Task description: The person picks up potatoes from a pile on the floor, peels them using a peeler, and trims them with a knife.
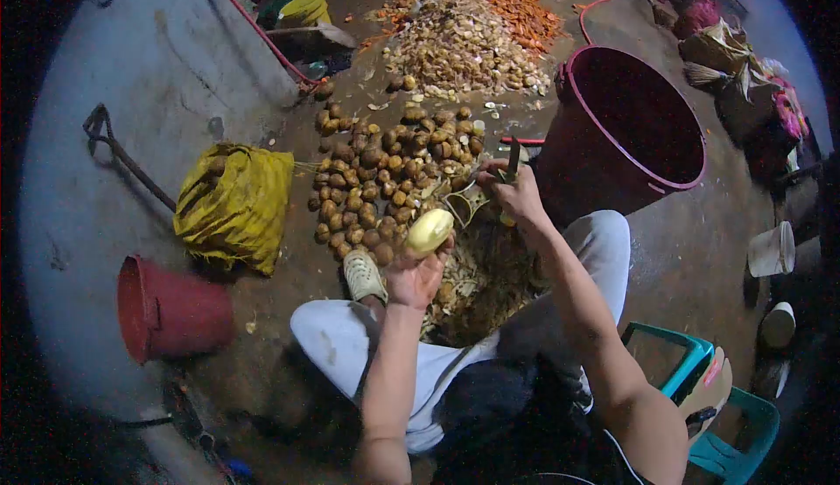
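My left hand (pixel 416 279), palm up, holds a peeled, pale yellow potato (pixel 430 231) in front of my knees. A knife (pixel 514 156) is gripped in my right hand (pixel 520 196), its dark blade pointing away from me and clear of the potato. Beyond both hands, a heap of brown unpeeled potatoes (pixel 372 174) covers the floor. Between my legs lies a pile of peelings (pixel 472 288). Close to my right hand is a pale, frame-like object (pixel 465 208) that I cannot identify, partly hidden by the fingers.
A large maroon tub (pixel 560 166) stands at my right. Farther off is a heap of pale pieces (pixel 459 43) beside orange pieces (pixel 525 17). To the left are a yellow sack (pixel 232 209) and a red bucket (pixel 188 319). A teal plastic stool (pixel 752 428) sits behind my right arm.
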The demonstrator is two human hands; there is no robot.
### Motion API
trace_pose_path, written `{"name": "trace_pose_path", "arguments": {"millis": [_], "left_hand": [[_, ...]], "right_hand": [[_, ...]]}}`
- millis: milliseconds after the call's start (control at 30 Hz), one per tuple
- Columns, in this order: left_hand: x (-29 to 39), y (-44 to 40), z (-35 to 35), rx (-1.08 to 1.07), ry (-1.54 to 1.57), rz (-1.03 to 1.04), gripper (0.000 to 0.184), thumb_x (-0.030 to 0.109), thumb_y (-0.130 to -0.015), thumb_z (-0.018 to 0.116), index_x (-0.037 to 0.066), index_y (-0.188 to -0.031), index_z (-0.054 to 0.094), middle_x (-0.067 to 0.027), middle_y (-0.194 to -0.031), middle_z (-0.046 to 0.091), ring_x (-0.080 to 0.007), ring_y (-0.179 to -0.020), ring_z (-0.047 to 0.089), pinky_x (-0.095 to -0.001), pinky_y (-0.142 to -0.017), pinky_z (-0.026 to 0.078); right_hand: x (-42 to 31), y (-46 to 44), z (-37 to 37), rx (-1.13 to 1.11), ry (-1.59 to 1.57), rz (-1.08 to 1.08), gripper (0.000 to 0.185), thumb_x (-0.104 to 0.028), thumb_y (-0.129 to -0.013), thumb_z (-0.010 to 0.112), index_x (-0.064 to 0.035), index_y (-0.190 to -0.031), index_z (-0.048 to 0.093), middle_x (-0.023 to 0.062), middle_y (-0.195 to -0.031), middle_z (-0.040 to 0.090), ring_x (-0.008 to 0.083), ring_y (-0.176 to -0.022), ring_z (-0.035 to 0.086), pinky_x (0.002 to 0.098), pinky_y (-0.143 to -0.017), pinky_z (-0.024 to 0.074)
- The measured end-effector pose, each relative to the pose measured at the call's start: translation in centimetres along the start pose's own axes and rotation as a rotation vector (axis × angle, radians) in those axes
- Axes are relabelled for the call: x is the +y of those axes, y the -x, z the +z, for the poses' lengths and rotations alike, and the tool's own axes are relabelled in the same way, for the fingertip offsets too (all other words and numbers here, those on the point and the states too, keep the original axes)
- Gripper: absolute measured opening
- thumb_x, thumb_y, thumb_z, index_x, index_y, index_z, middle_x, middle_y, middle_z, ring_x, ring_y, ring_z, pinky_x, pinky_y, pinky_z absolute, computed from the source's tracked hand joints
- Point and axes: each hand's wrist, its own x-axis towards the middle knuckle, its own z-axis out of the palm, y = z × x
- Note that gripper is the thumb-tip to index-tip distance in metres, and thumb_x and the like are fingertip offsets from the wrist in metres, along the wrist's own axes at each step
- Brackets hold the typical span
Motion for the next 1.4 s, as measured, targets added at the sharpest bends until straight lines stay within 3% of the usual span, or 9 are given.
{"name": "trace_pose_path", "arguments": {"millis": [100, 367, 433, 600, 833, 933, 1167, 1300, 1400], "left_hand": [[-0.2, 0.1, -0.2, 0.075, -0.018, -0.003, 0.067, 0.01, -0.068, 0.076, -0.002, -0.129, 0.049, -0.0161, -0.129, 0.054, -0.0309, -0.121, 0.05, -0.0427, -0.104, 0.041], [-0.6, -0.2, -2.3, 0.105, 0.02, 0.032, 0.077, 0.027, -0.069, 0.081, 0.004, -0.134, 0.046, -0.0119, -0.135, 0.051, -0.029, -0.122, 0.05, -0.0403, -0.104, 0.038], [-0.6, 0.2, -2.8, 0.106, -0.049, 0.024, 0.076, 0.027, -0.07, 0.08, 0.004, -0.134, 0.045, -0.0117, -0.134, 0.051, -0.0288, -0.122, 0.048, -0.0404, -0.103, 0.039], [-0.7, 0.3, -4.2, 0.145, -0.187, 0.025, 0.076, 0.023, -0.066, 0.082, 0.003, -0.131, 0.048, -0.0102, -0.13, 0.053, -0.0279, -0.118, 0.049, -0.0424, -0.102, 0.038], [-1.1, 0.6, -3.2, 0.142, -0.249, 0.074, 0.077, 0.021, -0.065, 0.08, 0.003, -0.132, 0.047, -0.0101, -0.133, 0.051, -0.0307, -0.125, 0.045, -0.0439, -0.109, 0.034], [-1.0, 0.9, -4.6, 0.128, -0.197, 0.032, 0.08, 0.026, -0.066, 0.081, 0.004, -0.135, 0.045, -0.0106, -0.136, 0.05, -0.0318, -0.128, 0.043, -0.043, -0.107, 0.037], [-1.1, 0.1, -1.6, -0.003, -0.323, 0.13, 0.094, 0.026, -0.06, 0.086, 0.007, -0.14, 0.039, -0.0082, -0.138, 0.047, -0.03, -0.129, 0.042, -0.042, -0.111, 0.031], [-0.1, 0.7, -0.3, 0.038, -0.123, 0.051, 0.101, 0.025, -0.058, 0.088, 0.004, -0.141, 0.035, -0.0091, -0.136, 0.048, -0.0278, -0.127, 0.045, -0.0407, -0.108, 0.037], [0.1, 0.2, 0.3, -0.032, -0.205, 0.075, 0.1, 0.027, -0.06, 0.087, 0.005, -0.142, 0.034, -0.0088, -0.136, 0.048, -0.0271, -0.125, 0.046, -0.0386, -0.108, 0.038]], "right_hand": [[-1.1, 0.3, 0.7, -0.009, -0.069, -0.186, 0.012, -0.006, -0.083, 0.068, 0.0006, -0.093, 0.065, -0.0017, -0.08, 0.063, 0.0097, -0.073, 0.056, 0.0256, -0.065, 0.0476], [0.1, -0.1, 0.3, 0.038, -0.024, 0.13, 0.01, -0.008, -0.083, 0.066, 0.0018, -0.086, 0.065, -0.0002, -0.076, 0.063, 0.008, -0.074, 0.058, 0.0238, -0.065, 0.0473], [0.2, 0.5, 1.1, 0.068, -0.022, -0.226, 0.009, -0.007, -0.083, 0.066, 0.0011, -0.086, 0.067, 0.001, -0.078, 0.064, 0.01, -0.077, 0.06, 0.0268, -0.066, 0.0485], [-1.5, 0.5, 0.5, 0.061, -0.146, 0.165, 0.011, -0.008, -0.084, 0.068, 0.0017, -0.09, 0.067, -0.0007, -0.071, 0.064, 0.0085, -0.068, 0.059, 0.0233, -0.063, 0.0474], [-1.8, 1.6, 1.1, -0.004, -0.095, -0.332, 0.01, -0.005, -0.082, 0.067, 0.0022, -0.09, 0.066, 0.0044, -0.08, 0.065, 0.0113, -0.076, 0.059, 0.0267, -0.07, 0.0471], [0.5, 0.1, 0.8, 0.08, -0.008, 0.063, 0.01, -0.002, -0.082, 0.065, 0.002, -0.091, 0.067, 0.0035, -0.083, 0.066, 0.0104, -0.074, 0.059, 0.0249, -0.068, 0.0472], [-3.7, 1.9, 0.4, -0.142, -0.353, 0.068, 0.01, -0.002, -0.081, 0.065, 0.0004, -0.091, 0.067, 0.0044, -0.085, 0.066, 0.0118, -0.085, 0.06, 0.0289, -0.078, 0.0489], [5.3, -0.5, 0.8, 0.033, -0.077, -0.023, 0.012, -0.003, -0.082, 0.065, 0.0005, -0.093, 0.066, -0.0001, -0.078, 0.065, 0.0057, -0.068, 0.058, 0.0233, -0.059, 0.0468], [0.6, 0.3, 0.5, -0.051, -0.025, -0.188, 0.011, -0.003, -0.082, 0.064, 0.0009, -0.093, 0.066, 0.0025, -0.077, 0.064, 0.0086, -0.068, 0.059, 0.026, -0.06, 0.0476]]}}
